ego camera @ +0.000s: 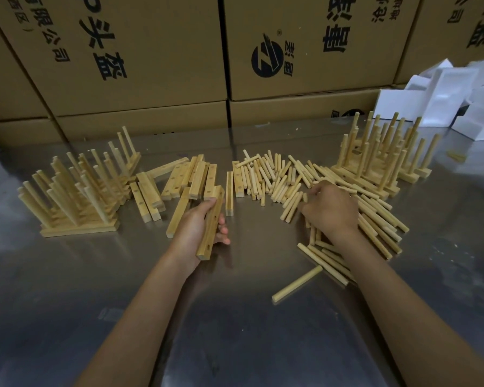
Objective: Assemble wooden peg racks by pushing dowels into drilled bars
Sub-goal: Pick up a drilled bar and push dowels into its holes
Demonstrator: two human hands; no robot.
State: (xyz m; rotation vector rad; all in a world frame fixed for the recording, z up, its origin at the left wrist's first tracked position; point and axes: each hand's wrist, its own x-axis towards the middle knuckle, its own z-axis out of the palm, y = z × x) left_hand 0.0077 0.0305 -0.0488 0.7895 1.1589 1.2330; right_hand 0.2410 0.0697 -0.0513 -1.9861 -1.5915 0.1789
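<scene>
The left hand (200,230) grips a drilled bar (211,224), fingers curled round it; the bar's long axis runs away from the person, far end tilted slightly right, holes facing right. The right hand (330,209) rests knuckles-up on the loose dowels (280,177); whether it pinches one cannot be told. More bars (190,177) lie on the table (235,331) between finished racks (76,191) on the left and further racks (380,157) on the right.

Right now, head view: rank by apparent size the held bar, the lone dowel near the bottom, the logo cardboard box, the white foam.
1. logo cardboard box
2. white foam, partly cropped
3. held bar and lone dowel: similar length, unsure; the bar looks wider.
</scene>
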